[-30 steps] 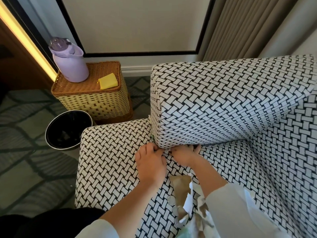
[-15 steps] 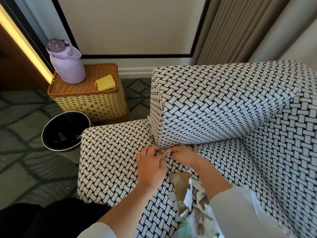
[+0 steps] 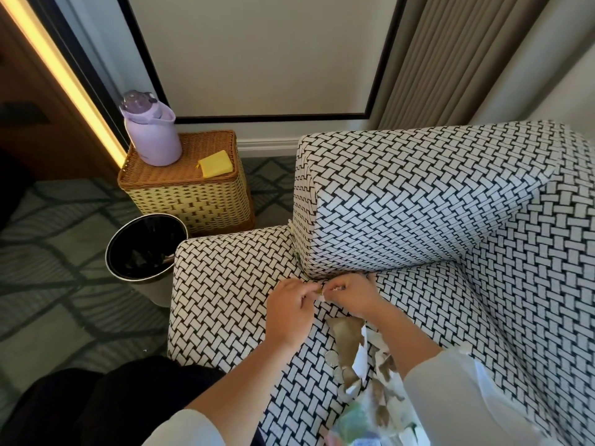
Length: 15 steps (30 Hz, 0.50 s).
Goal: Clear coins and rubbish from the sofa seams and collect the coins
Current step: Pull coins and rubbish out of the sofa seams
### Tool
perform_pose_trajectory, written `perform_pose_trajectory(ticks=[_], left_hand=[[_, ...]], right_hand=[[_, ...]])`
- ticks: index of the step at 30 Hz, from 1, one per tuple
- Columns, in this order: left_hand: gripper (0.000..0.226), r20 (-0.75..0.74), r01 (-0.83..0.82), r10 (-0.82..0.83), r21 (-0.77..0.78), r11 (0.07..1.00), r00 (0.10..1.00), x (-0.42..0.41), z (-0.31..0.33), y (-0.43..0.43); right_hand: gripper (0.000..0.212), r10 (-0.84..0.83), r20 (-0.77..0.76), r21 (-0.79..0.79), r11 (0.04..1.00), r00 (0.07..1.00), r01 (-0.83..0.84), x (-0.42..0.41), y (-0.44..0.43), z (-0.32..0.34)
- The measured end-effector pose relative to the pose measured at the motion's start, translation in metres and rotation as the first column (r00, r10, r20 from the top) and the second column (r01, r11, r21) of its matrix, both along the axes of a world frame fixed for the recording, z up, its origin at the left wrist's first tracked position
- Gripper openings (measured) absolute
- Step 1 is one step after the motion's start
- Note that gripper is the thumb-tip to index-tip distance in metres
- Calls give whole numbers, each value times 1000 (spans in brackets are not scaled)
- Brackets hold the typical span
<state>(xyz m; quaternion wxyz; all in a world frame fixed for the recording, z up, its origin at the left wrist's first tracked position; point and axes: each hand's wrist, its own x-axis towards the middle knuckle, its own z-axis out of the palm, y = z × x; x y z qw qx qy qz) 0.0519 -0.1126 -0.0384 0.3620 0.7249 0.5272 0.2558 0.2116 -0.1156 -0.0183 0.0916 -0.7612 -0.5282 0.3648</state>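
Note:
The sofa (image 3: 225, 284) has a black-and-white woven cover. My left hand (image 3: 289, 313) and my right hand (image 3: 352, 294) meet on the seat just in front of the seam (image 3: 402, 273) under the upright cushion. Their fingertips pinch a small yellowish-white scrap (image 3: 320, 291) between them. Behind my hands on the seat lies a pile of torn brown and white paper scraps (image 3: 346, 334). Two or three silver coins (image 3: 331, 357) rest at the pile's left edge. My right forearm covers part of the pile.
A black round bin (image 3: 145, 249) with some rubbish inside stands on the floor left of the seat. Behind it is a wicker box (image 3: 193, 201) carrying a purple jug (image 3: 151, 133) and a yellow pouch (image 3: 215, 164). Curtains (image 3: 450, 59) hang behind the sofa.
My fingers were pressed into the seam; they have since drawn back a little and come together, now pinching a small scrap just clear of the seam.

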Motion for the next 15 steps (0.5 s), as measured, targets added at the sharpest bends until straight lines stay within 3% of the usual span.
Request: perform_pose_trajectory(ticks=[1, 5, 10, 13, 15], left_hand=[[29, -33, 12, -12, 19, 1000, 999, -1, 3, -1], [30, -170, 69, -57, 62, 996, 984, -6, 10, -6], [18, -195, 158, -165, -51, 986, 967, -19, 16, -17], [13, -139, 138, -146, -66, 988, 980, -24, 21, -19], [13, -107, 108, -114, -60, 992, 988, -27, 22, -17]], right_hand=[[12, 28, -4, -33, 999, 1000, -28, 0, -1, 4], [22, 192, 121, -78, 980, 974, -184, 0, -6, 11], [30, 100, -262, -95, 987, 960, -129, -6, -19, 31], [45, 39, -265, -46, 998, 963, -53, -10, -18, 42], [44, 16, -233, 15, 1000, 972, -13, -15, -18, 42]])
